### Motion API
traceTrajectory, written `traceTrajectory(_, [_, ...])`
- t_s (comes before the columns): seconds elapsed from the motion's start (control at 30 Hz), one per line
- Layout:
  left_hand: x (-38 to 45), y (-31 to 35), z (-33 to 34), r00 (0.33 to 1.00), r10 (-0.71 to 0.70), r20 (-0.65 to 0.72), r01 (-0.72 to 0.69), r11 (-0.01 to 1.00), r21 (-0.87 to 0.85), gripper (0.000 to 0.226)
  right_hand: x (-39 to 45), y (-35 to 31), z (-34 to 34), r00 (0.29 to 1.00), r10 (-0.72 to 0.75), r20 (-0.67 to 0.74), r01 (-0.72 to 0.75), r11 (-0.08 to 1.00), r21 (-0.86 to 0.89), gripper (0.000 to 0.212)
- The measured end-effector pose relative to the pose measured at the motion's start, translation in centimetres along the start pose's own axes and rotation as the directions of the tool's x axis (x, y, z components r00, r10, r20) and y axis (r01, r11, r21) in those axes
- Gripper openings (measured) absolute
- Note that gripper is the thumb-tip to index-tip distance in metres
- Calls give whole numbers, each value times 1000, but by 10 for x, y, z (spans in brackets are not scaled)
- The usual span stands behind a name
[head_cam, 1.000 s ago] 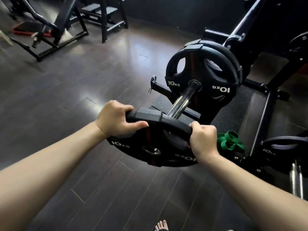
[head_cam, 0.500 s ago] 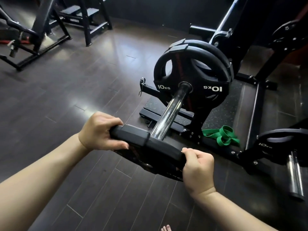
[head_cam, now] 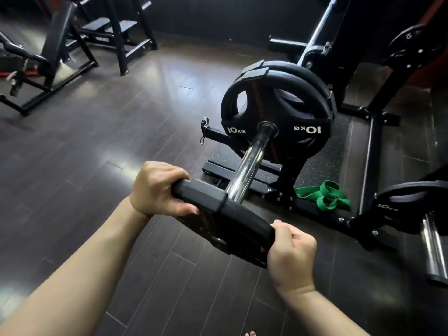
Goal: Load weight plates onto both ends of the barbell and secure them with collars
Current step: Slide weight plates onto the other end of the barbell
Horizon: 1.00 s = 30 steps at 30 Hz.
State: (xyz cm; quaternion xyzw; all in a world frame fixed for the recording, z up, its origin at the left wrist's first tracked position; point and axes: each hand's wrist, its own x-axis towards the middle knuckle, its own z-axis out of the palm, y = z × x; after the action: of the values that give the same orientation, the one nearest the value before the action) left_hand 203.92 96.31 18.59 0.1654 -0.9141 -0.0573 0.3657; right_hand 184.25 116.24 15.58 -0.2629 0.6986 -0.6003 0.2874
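A black weight plate (head_cam: 225,218) is held edge-up at the near tip of the chrome barbell sleeve (head_cam: 252,163), hiding the sleeve's end. My left hand (head_cam: 157,187) grips the plate's upper left rim and my right hand (head_cam: 291,248) grips its lower right rim. Farther along the sleeve sit two black 10 kg plates (head_cam: 276,112), pressed together against the rack. Whether the held plate's hole is over the sleeve cannot be seen. No collar is visible on the sleeve.
A green resistance band (head_cam: 324,197) lies on the rack base. Another 10 kg plate (head_cam: 409,202) on a chrome peg (head_cam: 432,248) stands at right. A black rack frame (head_cam: 371,151) is behind, and bench frames (head_cam: 60,64) stand far left on dark wood flooring.
The plate has tipped from nearly flat to edge-up at the sleeve's tip. Both hands kept their grip and sank lower in view as the camera drew closer.
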Motion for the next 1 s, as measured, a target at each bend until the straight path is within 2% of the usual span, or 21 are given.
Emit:
traceTrajectory(0.13, [17, -7, 15, 999, 9, -35, -6, 998, 65, 86, 36, 4, -4, 997, -78, -9, 77, 996, -36, 41])
traceTrajectory(0.3, [65, -32, 44, 997, -52, -49, 56, 994, 96, 85, 100, 0, -1, 984, -155, -91, 145, 984, -108, 63])
traceTrajectory(0.4, [95, -51, 65, 992, -83, -90, 92, 990, 104, 86, 140, -7, 0, 966, -193, -170, 165, 972, -170, 55])
traceTrajectory(0.5, [125, -67, 84, 990, -45, -130, 59, 993, 105, 83, 175, -13, 5, 901, -293, -319, 245, 952, -183, 26])
traceTrajectory(0.53, [137, -73, 92, 989, -20, -149, 37, 994, 107, 80, 187, -14, 7, 860, -330, -390, 284, 943, -171, 25])
traceTrajectory(0.63, [165, -88, 108, 982, 48, -183, -22, 990, 142, 81, 221, -10, 11, 779, -372, -505, 359, 925, -128, 50])
traceTrajectory(0.73, [192, -98, 122, 976, 111, -185, -80, 982, 169, 91, 252, -5, 10, 756, -397, -520, 387, 912, -134, 57])
traceTrajectory(0.83, [203, -107, 131, 980, 135, -143, -106, 975, 196, 92, 271, -3, 10, 738, -449, -504, 421, 890, -176, 52])
traceTrajectory(0.93, [206, -107, 131, 979, 150, -137, -115, 965, 234, 86, 273, -4, 7, 767, -451, -456, 414, 891, -185, 46])
traceTrajectory(1.0, [200, -102, 134, 980, 90, -176, -41, 964, 262, 88, 271, -4, 7, 787, -417, -455, 395, 907, -148, 49])
